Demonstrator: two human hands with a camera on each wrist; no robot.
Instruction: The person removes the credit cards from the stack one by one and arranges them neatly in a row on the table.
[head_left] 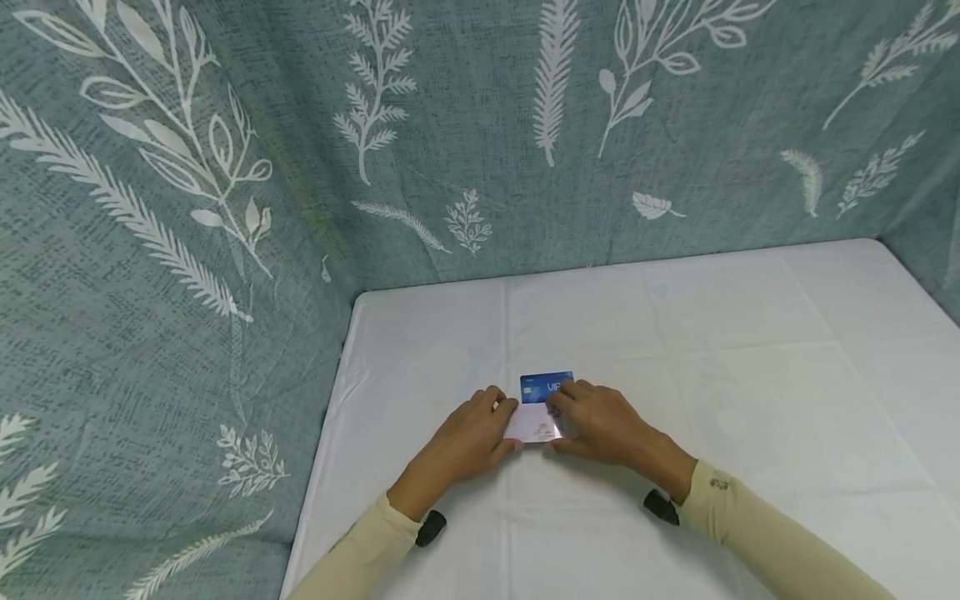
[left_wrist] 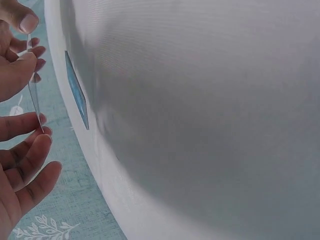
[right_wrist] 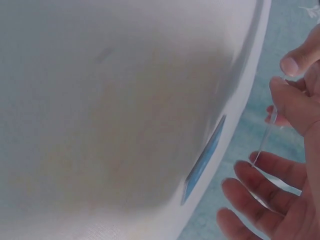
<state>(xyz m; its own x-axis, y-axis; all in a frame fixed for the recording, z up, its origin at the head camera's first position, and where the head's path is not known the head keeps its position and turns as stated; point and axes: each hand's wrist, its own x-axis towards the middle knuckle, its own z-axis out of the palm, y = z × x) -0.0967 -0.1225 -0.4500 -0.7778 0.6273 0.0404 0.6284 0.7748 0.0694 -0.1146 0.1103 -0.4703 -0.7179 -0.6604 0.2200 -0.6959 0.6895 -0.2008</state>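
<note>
A blue card (head_left: pixel 542 385) with "VIP" lettering and a chip lies on the white table, beyond my fingers. Nearer to me, both hands hold a thin, see-through, card-sized piece (head_left: pixel 532 423) with small print near its lower edge. My left hand (head_left: pixel 468 433) pinches its left side, and my right hand (head_left: pixel 603 423) pinches its right side, with the fingers partly over the blue card in the head view. Seen edge-on, the clear piece (left_wrist: pixel 34 97) is raised off the table, apart from the blue card (left_wrist: pixel 76 91). The right wrist view also shows the blue card (right_wrist: pixel 203 161) lying flat.
A white cloth covers the table (head_left: pixel 750 400). Green-blue curtains (head_left: pixel 480 125) with white leaf prints hang behind it and at its left side. Small black devices (head_left: pixel 662 507) sit under both wrists at the sleeve ends.
</note>
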